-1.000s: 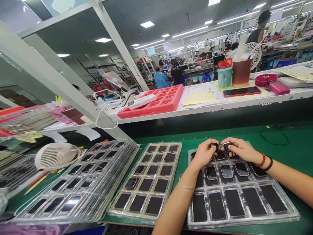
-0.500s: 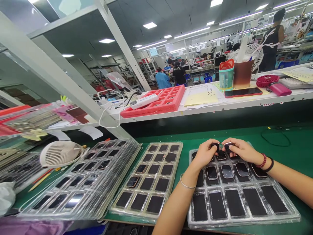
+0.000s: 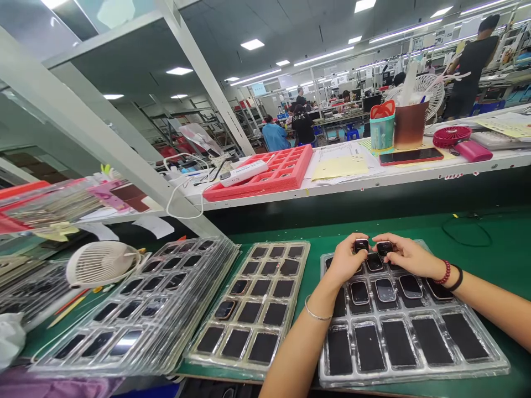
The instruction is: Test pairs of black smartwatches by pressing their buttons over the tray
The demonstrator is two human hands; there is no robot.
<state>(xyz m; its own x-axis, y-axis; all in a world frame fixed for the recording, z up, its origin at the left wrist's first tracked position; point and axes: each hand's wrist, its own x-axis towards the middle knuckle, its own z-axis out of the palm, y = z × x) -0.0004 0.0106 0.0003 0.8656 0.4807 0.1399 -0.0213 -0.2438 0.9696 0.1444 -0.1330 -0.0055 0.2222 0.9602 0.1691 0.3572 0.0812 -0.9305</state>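
Observation:
My left hand [image 3: 345,258] pinches a small dark watch body [image 3: 361,245] above the far row of a clear plastic tray [image 3: 477,367]. My right hand [image 3: 409,255] pinches a second watch body [image 3: 384,247] right beside it. Both hover over the tray's far pockets. The tray's middle row holds several watch bodies [image 3: 384,289]; its near row shows black pockets. A silver bangle sits on my left wrist, and red and black bead bracelets on my right.
A second tray [image 3: 305,260] lies to the left on the green mat, with a stack of clear trays [image 3: 226,260] beyond it and a white fan [image 3: 100,263]. A raised shelf holds a red tray [image 3: 271,172], papers, a phone and cups. People work at benches behind.
Both hands have stayed over the tray's far row, each still pinching its watch body. The view shifted slightly, and a person at the far right walked further right.

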